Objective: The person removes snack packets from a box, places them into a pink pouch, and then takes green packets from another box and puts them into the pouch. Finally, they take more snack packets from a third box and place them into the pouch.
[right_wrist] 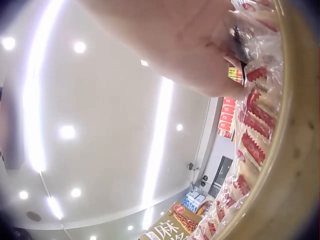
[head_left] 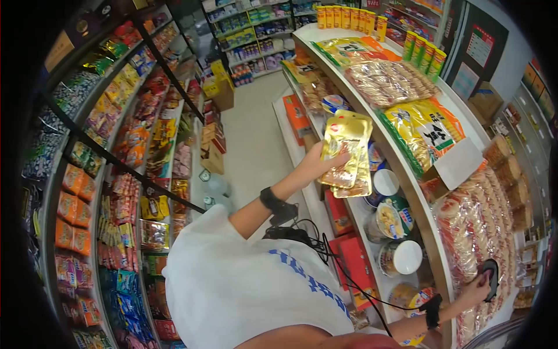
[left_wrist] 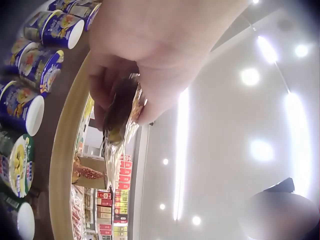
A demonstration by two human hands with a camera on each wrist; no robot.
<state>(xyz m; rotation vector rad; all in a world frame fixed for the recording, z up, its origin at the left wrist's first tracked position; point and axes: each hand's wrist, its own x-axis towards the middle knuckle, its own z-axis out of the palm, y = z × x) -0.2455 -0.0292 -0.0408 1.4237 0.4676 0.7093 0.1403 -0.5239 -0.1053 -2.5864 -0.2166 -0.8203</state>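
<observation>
My left hand (head_left: 314, 165) grips a small stack of shiny gold snack packets (head_left: 352, 135), held up over the aisle side of the white display counter. In the left wrist view the fingers and thumb pinch the foil packets (left_wrist: 120, 135) by an edge. At the counter's near end, my right hand (head_left: 475, 291) holds a black, rounded flat object (head_left: 493, 278), whose kind I cannot tell. That hand is low over a large clear bag of red-and-cream wrapped snacks (head_left: 471, 215). In the right wrist view, wrapped snacks (right_wrist: 252, 145) lie right by the fingers.
Instant noodle tubs (head_left: 401, 257) line the shelf under the countertop. Yellow snack bags (head_left: 427, 131), an open carton flap (head_left: 459, 163) and yellow canisters (head_left: 349, 18) stand on top. Black cables (head_left: 322, 244) hang by my body. Packed shelves (head_left: 122, 174) flank the aisle at left.
</observation>
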